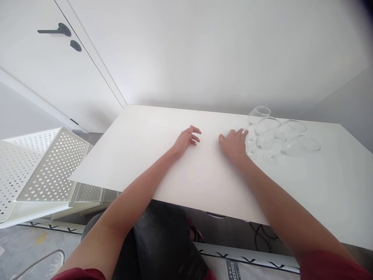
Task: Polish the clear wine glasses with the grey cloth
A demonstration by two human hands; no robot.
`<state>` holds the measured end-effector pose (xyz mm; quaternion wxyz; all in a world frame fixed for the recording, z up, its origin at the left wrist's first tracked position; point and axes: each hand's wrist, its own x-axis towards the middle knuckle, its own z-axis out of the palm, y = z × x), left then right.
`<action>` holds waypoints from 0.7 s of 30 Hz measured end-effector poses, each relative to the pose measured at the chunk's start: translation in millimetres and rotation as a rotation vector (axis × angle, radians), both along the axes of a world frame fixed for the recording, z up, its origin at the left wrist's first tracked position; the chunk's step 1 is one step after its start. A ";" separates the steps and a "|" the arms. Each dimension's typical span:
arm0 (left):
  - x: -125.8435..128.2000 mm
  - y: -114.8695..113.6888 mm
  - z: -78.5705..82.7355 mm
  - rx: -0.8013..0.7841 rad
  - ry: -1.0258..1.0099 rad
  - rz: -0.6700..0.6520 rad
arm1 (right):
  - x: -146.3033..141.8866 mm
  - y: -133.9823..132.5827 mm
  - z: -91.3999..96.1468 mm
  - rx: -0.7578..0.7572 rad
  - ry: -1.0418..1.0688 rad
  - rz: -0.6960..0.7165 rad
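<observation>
My left hand (186, 139) is over the middle of the white table (140, 147), with its fingers loosely bent and apart and nothing in them. My right hand (234, 144) is palm down to the right of it, also with fingers apart. Beside the right fingertips stands a close cluster of several clear stemmed wine glasses. The nearest is a wine glass (258, 114) at the back left of the cluster; whether my fingers touch its stem I cannot tell. Another wine glass (303, 146) is at the cluster's right side. Their outlines overlap and are faint against the white top.
A white wall (204, 50) runs along the table's far edge. To the left are a door with a dark handle (55, 30) and white perforated metal panels (55, 167). Dark cables (262, 237) lie on the floor beneath the table's front edge.
</observation>
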<state>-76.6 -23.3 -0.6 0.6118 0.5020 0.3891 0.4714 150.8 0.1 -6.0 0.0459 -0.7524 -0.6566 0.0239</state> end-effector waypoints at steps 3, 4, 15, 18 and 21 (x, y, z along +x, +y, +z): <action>0.0 0.4 0.1 0.003 -0.004 -0.007 | -4.1 -6.6 2.7 0.033 0.013 -0.024; 0.0 0.6 0.4 0.009 0.000 -0.005 | -7.4 -10.7 4.8 0.065 0.022 -0.017; 4.7 -7.1 4.2 0.297 0.647 -0.227 | -56.7 -74.9 1.6 -0.283 0.724 1.552; 7.2 -9.7 6.0 0.318 0.738 -0.238 | -55.9 -71.1 -0.2 -0.572 1.034 1.612; 7.8 -11.3 8.8 0.307 0.746 -0.238 | -51.2 -57.8 2.6 -0.835 1.264 1.568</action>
